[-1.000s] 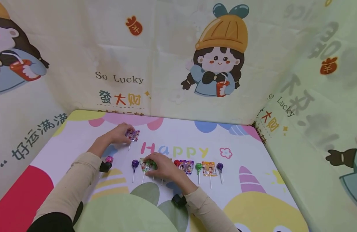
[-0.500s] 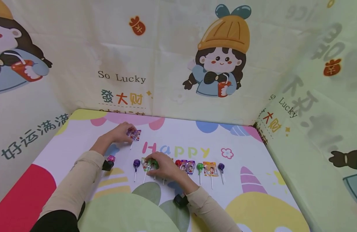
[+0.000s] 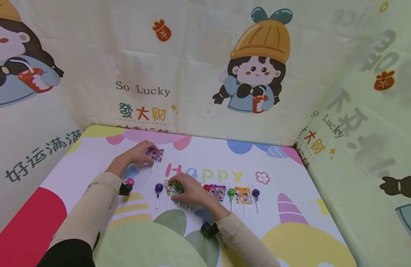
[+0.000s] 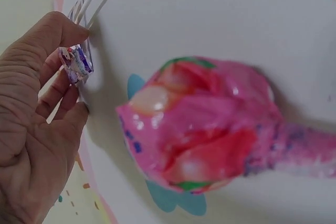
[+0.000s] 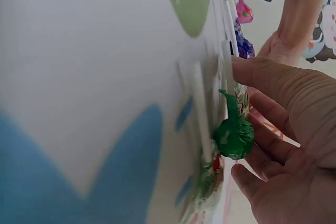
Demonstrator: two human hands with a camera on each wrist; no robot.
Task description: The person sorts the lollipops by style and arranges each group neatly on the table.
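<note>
Left hand [image 3: 137, 153] pinches purple pop [image 3: 159, 155] beyond pink pop [image 3: 130, 182]; probably light, slick: best held by stick [image 3: 153, 166]. Right hand [image 3: 192, 191]: cannot tell.

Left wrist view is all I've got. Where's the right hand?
Observer: Head view puts the right hand over the left half of a row of lollipops.
Operator: What's right by it?
Observer: A green lollipop, per the right wrist view; can't tell if they touch.
Operator: And the row's right end?
Observer: A purple lollipop, just right of an orange packet.
</note>
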